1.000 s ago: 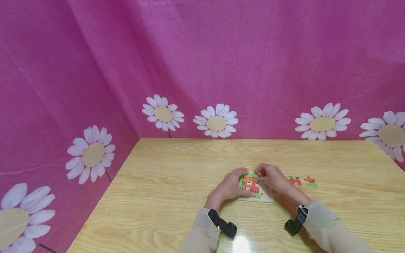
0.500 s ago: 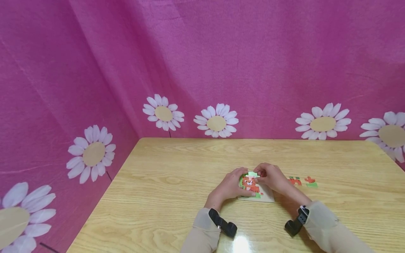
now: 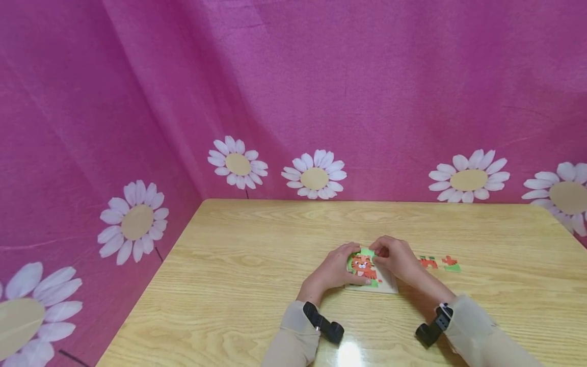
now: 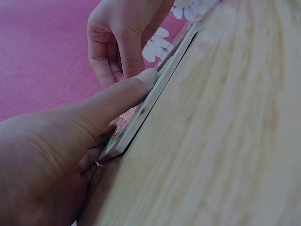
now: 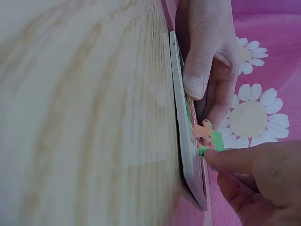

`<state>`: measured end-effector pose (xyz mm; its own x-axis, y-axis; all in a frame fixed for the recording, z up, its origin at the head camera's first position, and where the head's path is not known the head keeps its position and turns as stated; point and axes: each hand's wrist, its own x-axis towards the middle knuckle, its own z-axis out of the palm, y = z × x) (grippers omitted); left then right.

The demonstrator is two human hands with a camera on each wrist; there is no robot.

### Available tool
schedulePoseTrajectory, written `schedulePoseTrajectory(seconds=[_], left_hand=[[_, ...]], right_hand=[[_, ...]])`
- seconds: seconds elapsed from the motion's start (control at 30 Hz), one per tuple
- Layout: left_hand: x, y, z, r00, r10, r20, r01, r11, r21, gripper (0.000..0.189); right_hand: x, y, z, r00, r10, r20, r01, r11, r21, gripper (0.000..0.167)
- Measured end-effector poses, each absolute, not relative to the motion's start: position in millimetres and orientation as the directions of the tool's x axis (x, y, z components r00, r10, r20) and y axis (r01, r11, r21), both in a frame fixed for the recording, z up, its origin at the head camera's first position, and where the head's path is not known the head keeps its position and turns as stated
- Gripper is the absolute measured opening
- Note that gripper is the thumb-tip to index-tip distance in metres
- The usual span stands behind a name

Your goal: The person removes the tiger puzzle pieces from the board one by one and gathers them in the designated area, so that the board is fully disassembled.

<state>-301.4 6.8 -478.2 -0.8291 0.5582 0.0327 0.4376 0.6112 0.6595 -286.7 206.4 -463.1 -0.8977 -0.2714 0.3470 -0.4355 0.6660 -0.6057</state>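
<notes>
A small square puzzle board (image 3: 389, 283) lies on the table, partly filled with pieces of an orange tiger picture (image 3: 362, 267) on green. My left hand (image 3: 331, 269) holds the board at its left side, the thumb across the near edge and the fingers at the far left. Over the board's far right part, my right hand (image 3: 397, 260) pinches a green and orange puzzle piece (image 5: 217, 141) between thumb and fingertips. In the right wrist view that piece stands tilted up from the board. The board's right part shows bare, pale backing.
Two loose spots of puzzle pieces lie right of the board: an orange and dark green piece (image 3: 429, 262) and an orange and green piece (image 3: 451, 264). The wooden table (image 3: 257, 255) meets a pink flowered curtain (image 3: 385, 102) at the back and left.
The green piece at the board's far edge has shifted under the right fingertips, and the pale strip there no longer shows. My right hand has moved slightly right; the left stays put.
</notes>
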Motion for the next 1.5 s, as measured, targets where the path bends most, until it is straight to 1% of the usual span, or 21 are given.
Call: schedulePoseTrajectory(seconds=[0.23, 0.67, 0.93, 1.5], left_hand=[[-302, 7, -478, -0.830, 0.557, 0.031, 0.437, 0.615, 0.656, 0.081], [-301, 8, -478, -0.832, 0.554, 0.029, 0.428, 0.607, 0.670, 0.081], [-301, 8, -479, -0.837, 0.547, 0.011, 0.410, 0.614, 0.675, 0.081], [-303, 8, -481, -0.829, 0.558, 0.031, 0.429, 0.600, 0.675, 0.080]], right_hand=[[-287, 207, -464, -0.888, -0.256, 0.382, -0.447, 0.674, -0.588, 0.018], [-286, 205, -465, -0.875, -0.242, 0.419, -0.466, 0.652, -0.598, 0.019], [-283, 206, -463, -0.911, -0.203, 0.359, -0.403, 0.624, -0.669, 0.016], [-280, 221, -464, -0.918, -0.181, 0.352, -0.385, 0.613, -0.690, 0.018]])
